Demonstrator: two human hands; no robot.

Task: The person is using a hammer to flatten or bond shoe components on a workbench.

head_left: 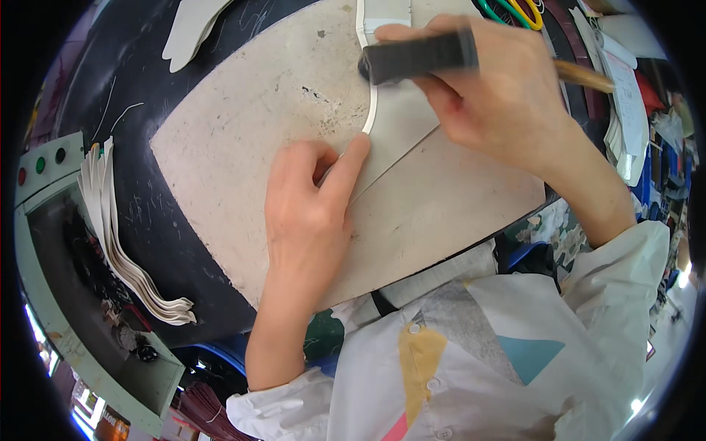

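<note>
My right hand (511,84) grips a hammer (419,59) with a dark, blocky head and a wooden handle, slightly smeared by motion. The head is over the white folded edge of a pale grey sheet piece (401,110), and whether it touches the edge cannot be told. That piece lies flat on a large worn beige board (220,162). Below the hammer, my left hand (309,206) has its fingers curled at the lower end of the white edge, index fingertip pressed on it. The fingers partly hide that end of the piece.
A bundle of long white strips (118,235) lies at the left on the black table (154,176). Other pale pieces (193,29) are at the far left. Green- and yellow-handled scissors (515,11) and papers (625,110) are at the right. A grey-green machine housing (51,173) borders the table's left.
</note>
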